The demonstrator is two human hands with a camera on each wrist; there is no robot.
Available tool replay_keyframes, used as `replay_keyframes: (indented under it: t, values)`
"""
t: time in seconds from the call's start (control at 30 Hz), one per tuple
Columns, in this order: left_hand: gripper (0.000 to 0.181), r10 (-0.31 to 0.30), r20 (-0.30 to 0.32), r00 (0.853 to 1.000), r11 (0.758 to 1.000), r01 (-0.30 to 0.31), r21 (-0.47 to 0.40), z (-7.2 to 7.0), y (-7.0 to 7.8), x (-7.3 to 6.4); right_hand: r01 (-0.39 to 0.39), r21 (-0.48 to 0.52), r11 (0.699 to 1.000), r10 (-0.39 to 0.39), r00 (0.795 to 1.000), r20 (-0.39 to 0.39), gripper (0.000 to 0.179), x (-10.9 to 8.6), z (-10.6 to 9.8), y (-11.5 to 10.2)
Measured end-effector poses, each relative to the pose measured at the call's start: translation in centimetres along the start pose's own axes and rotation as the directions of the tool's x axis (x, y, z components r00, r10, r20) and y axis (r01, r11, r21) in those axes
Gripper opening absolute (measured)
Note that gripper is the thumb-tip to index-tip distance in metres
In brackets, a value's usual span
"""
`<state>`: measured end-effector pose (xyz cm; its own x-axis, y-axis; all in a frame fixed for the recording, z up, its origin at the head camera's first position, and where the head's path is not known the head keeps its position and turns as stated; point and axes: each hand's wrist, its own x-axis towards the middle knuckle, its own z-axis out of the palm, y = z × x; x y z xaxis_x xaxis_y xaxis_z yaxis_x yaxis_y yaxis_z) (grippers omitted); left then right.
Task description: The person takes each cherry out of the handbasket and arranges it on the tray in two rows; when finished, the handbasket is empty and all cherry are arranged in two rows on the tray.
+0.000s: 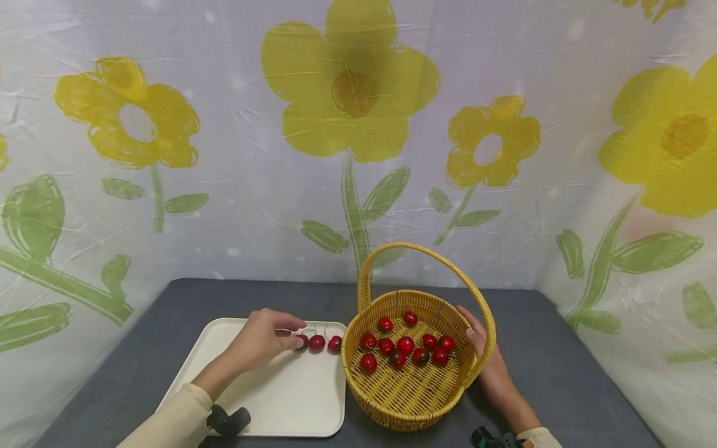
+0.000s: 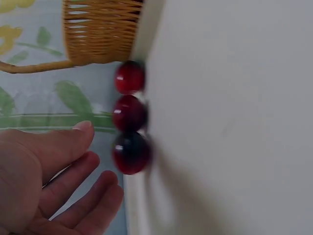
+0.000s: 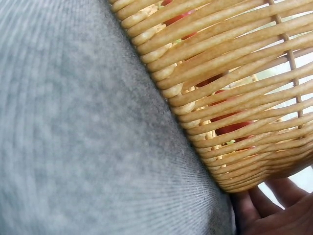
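My left hand point(image 1: 263, 339) reaches over the white tray point(image 1: 269, 429), close to three cherries with stems near its far edge. In the left wrist view its thumb and fingers are spread, a small gap away from the nearest dark cherry point(image 2: 131, 152). A middle cherry point(image 1: 316, 344) and a right-hand cherry point(image 1: 335, 345) sit beside it in a row. My right hand point(image 1: 488, 361) rests against the right side of the wicker basket point(image 1: 411, 404), under its handle, its fingers partly hidden. Several red cherries point(image 1: 406, 345) lie spread on the basket's floor.
The basket stands at the tray's right edge, its tall arched handle point(image 1: 422, 249) rising above it. Both stand on a dark grey table point(image 1: 549, 348). Behind hangs a cloth point(image 1: 235, 186) printed with yellow flowers.
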<state>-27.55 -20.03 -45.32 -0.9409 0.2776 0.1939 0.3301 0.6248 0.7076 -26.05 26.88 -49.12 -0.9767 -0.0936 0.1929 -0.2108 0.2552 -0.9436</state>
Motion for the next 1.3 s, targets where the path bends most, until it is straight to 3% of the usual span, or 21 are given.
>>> replay_keyframes:
  t: [0.13, 0.23, 0.3, 0.47, 0.6, 0.73, 0.87, 1.0, 1.17, 1.23, 1.3]
  values:
    - [0.030, -0.026, -0.027, 0.999, 0.997, 0.023, -0.079, -0.9, 1.1, -0.5, -0.002, -0.001, 1.000, 0.002, 1.000, 0.001, 0.052, 0.0, 0.0, 0.0]
    - [0.035, -0.031, -0.008, 0.999, 0.980, 0.028, -0.195, -1.2, 2.2, -0.8, -0.003, 0.002, 1.000, 0.003, 1.000, 0.004, 0.052, 0.0, 0.0, 0.0]
    - [0.041, -0.011, 0.035, 0.999, 0.955, 0.021, -0.297, -1.3, 3.0, -1.0, -0.003, 0.005, 1.000, 0.003, 1.000, 0.003, 0.052, 0.0, 0.0, 0.0]
    - [0.055, 0.091, 0.135, 0.987, 0.863, -0.011, -0.505, -0.4, 5.0, -1.4, -0.004, 0.007, 1.000, 0.004, 1.000, 0.007, 0.052, -0.1, 0.0, 0.0]
    - [0.058, 0.177, 0.157, 0.972, 0.802, -0.050, -0.595, 0.7, 6.6, -1.3, 0.000, 0.012, 1.000, 0.000, 1.000, 0.015, 0.052, -0.1, 0.0, 0.0]
    - [0.055, 0.255, 0.151, 0.955, 0.768, -0.105, -0.631, 2.3, 8.1, -0.7, 0.004, 0.023, 1.000, -0.005, 1.000, 0.013, 0.052, 0.0, 0.0, 0.0]
    - [0.051, 0.275, 0.151, 0.949, 0.787, -0.133, -0.602, 4.5, 9.7, 0.1, 0.011, 0.034, 0.999, -0.012, 1.000, 0.023, 0.052, 0.0, 0.0, 0.0]
    - [0.046, 0.262, 0.158, 0.952, 0.845, -0.147, -0.513, 6.7, 11.4, 1.0, 0.020, 0.042, 0.999, -0.022, 0.999, 0.031, 0.052, 0.0, 0.0, 0.2]
    - [0.040, 0.279, 0.191, 0.941, 0.939, -0.226, -0.258, 9.3, 12.8, 2.3, 0.026, 0.032, 0.999, -0.027, 0.999, 0.020, 0.052, 0.0, 0.0, 0.2]
    - [0.040, 0.291, 0.217, 0.932, 0.955, -0.267, -0.132, 10.0, 13.2, 2.9, 0.024, 0.027, 0.999, -0.024, 1.000, 0.015, 0.051, 0.0, 0.0, 0.1]
    - [0.039, 0.305, 0.237, 0.922, 0.951, -0.309, -0.018, 10.7, 13.4, 3.4, 0.020, 0.025, 0.999, -0.021, 1.000, 0.013, 0.051, 0.0, -0.1, 0.1]
